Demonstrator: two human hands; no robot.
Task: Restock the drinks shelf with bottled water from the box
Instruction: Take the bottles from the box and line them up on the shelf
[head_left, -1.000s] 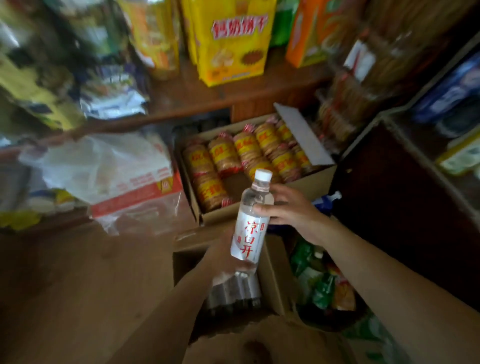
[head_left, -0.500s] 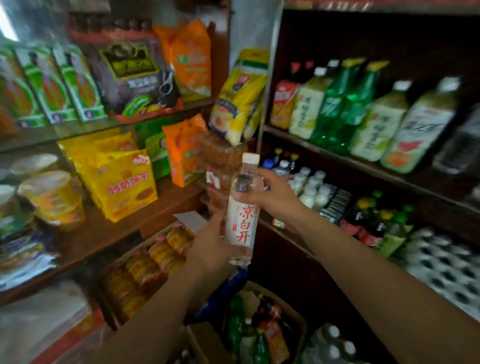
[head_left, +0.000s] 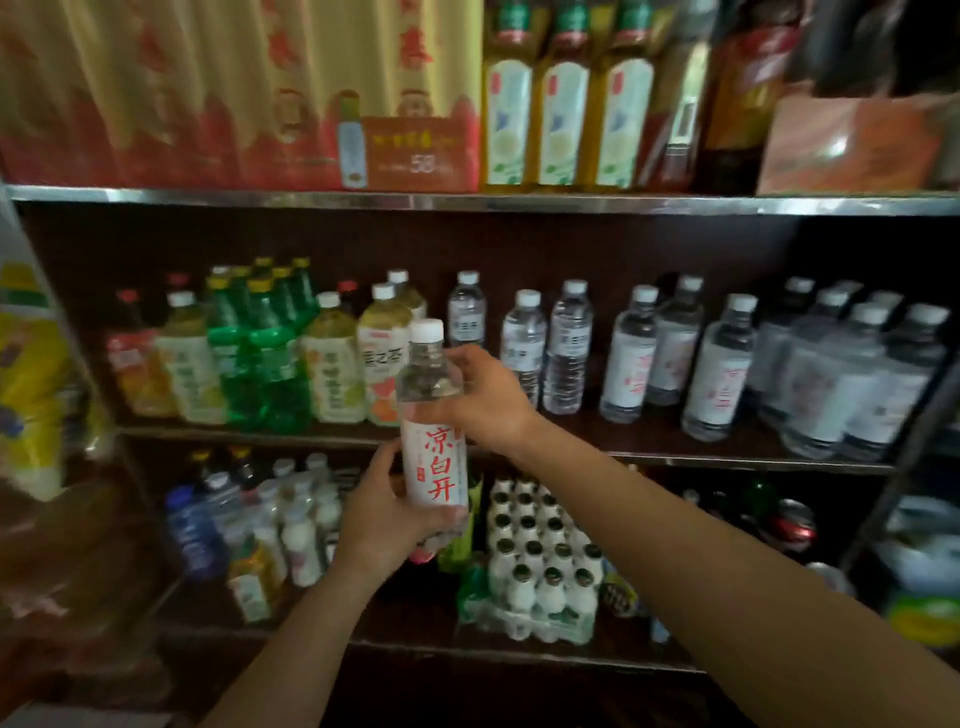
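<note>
Carrying step: water bottle (head_left: 434, 431) upright, left hand (head_left: 384, 519) gripping its base, right hand (head_left: 488, 400) its shoulder. Next, probably the shelf (head_left: 675, 452) gap just past the grip.

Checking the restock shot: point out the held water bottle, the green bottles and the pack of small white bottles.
held water bottle (head_left: 435, 470): head view, on its white label.
green bottles (head_left: 272, 358): head view, on one front bottle's body.
pack of small white bottles (head_left: 540, 571): head view, mid-pack.
</note>
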